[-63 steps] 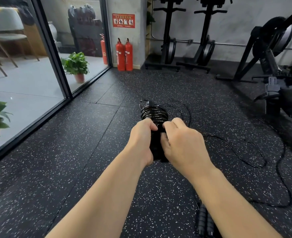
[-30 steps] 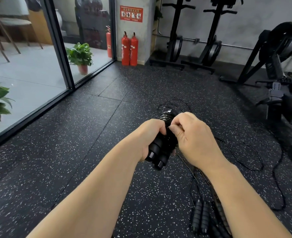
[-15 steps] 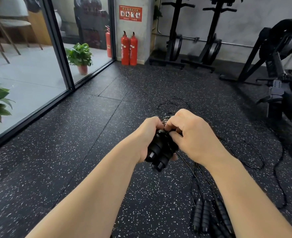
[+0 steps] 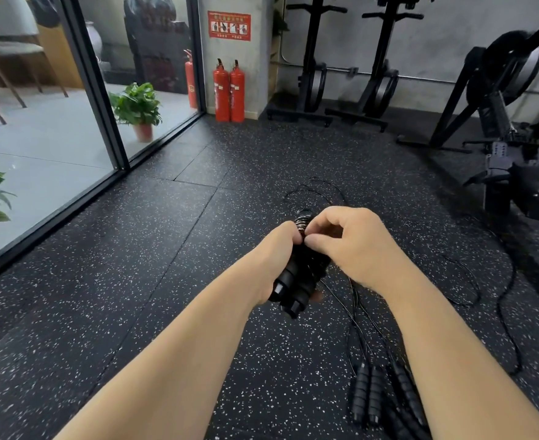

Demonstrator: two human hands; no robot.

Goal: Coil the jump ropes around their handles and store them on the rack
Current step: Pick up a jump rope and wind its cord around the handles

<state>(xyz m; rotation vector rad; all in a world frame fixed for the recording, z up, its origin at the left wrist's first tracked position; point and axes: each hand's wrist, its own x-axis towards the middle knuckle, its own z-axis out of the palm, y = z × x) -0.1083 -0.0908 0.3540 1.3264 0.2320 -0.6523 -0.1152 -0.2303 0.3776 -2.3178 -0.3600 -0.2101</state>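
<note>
Rope (image 4: pixel 301 221) is nearly coiled on handles (image 4: pixel 293 281), gripped mid-scene by left hand (image 4: pixel 277 258); cord is pinched at the coil by right hand (image 4: pixel 354 242). Next: end tucked, then rack; rack not seen.

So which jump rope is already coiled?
The jump rope gripped in the left hand, cord wound round its paired handles; the floor ropes trail loose cord.

Speckled black floor (image 4: pixel 103 296), glass wall (image 4: pixel 39 122), red extinguishers (image 4: pixel 229 90).
</note>
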